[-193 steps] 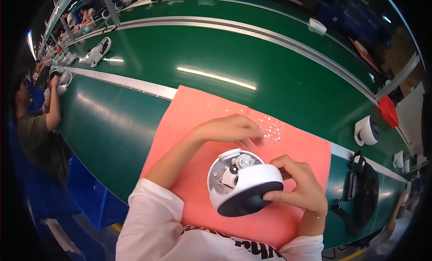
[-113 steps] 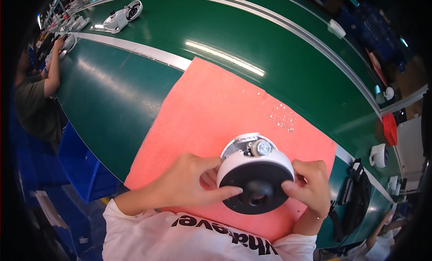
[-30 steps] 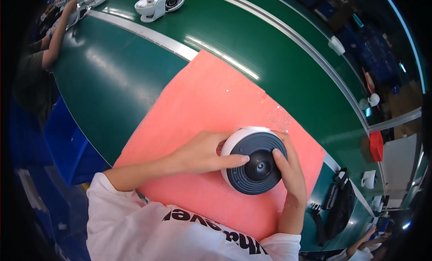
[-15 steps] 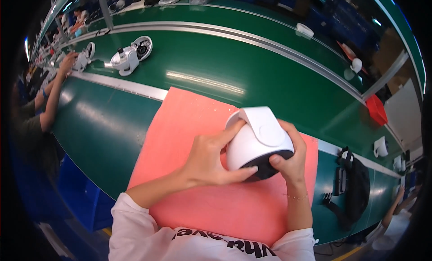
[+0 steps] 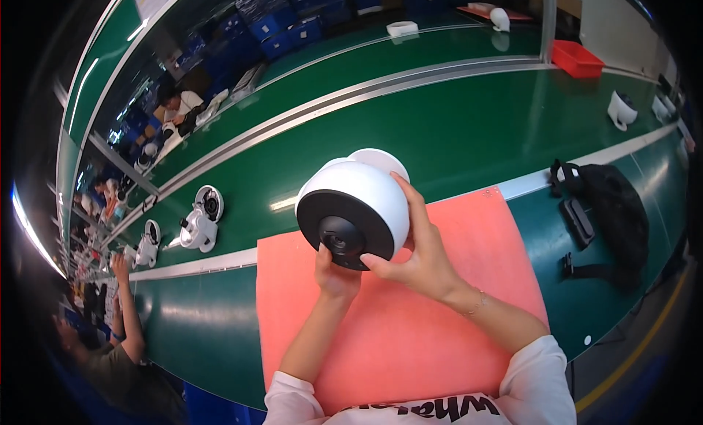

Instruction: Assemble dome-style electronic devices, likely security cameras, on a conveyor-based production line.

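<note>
Between both hands I hold a white, ball-shaped security camera (image 5: 370, 194), raised above a pink foam mat (image 5: 410, 337). Its black face, with a round lens, is turned up toward me. My left hand (image 5: 339, 278) grips the camera from below, the thumb on the black face by the lens; its other fingers are largely hidden behind the body. My right hand (image 5: 425, 260) wraps the right side, with the thumb pressed on the lower rim of the face. The white stand shows only in part behind the ball.
A green conveyor belt (image 5: 469, 124) runs beyond the mat, with partly built white units (image 5: 200, 223) at left and a white camera (image 5: 622, 110) at right. A black bag (image 5: 611, 212) lies on the bench right of the mat. A co-worker's arm (image 5: 128, 308) reaches in at left. A red tray (image 5: 577, 58) stands far right.
The camera has been tilted so its black lens face now shows toward me. My left hand has shifted to beneath it. The view has swung to the right.
</note>
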